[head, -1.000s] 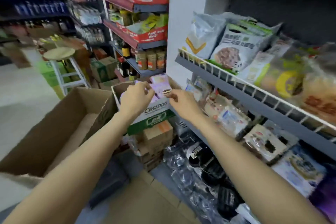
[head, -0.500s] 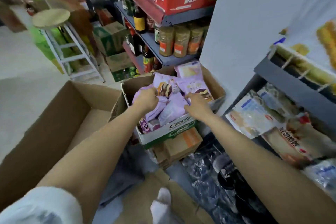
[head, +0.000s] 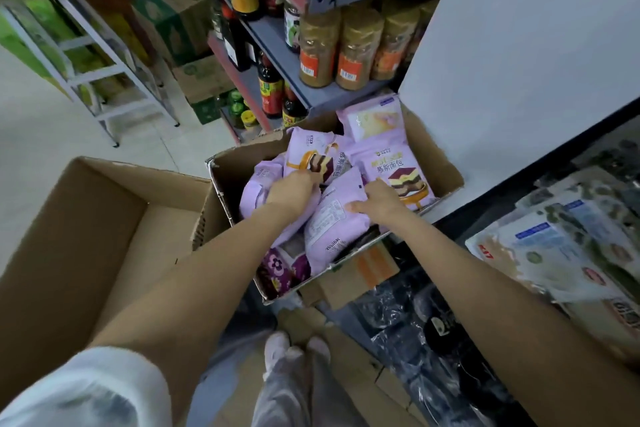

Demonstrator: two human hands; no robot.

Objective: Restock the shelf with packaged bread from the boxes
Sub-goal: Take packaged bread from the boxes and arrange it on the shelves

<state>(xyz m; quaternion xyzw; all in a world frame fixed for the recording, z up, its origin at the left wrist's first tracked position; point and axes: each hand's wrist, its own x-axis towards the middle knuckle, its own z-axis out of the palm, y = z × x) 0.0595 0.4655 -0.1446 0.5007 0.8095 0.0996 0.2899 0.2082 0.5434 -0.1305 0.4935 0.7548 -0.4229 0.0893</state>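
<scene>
An open cardboard box [head: 446,177] holds several purple bread packs. My left hand [head: 294,189] reaches into its left half, fingers curled over a purple pack [head: 254,191]. My right hand [head: 379,199] lies flat on the pack in the middle [head: 332,229], which shows its printed back. Two packs with a layered-cake picture [head: 398,170] stand upright at the far side. The bread shelf [head: 561,246] at the right carries clear and white packs.
A large empty cardboard box [head: 69,236] sits open at the left. Smaller boxes [head: 360,274] are stacked under the bread box. Dark plastic-wrapped goods [head: 426,322] lie on the floor. Jars and bottles fill the grey shelves [head: 311,87] behind. A white stool [head: 86,45] stands far left.
The view has tilted down from the shelf to the box. Both hands went from the box rim down among the purple packs and now rest on them.
</scene>
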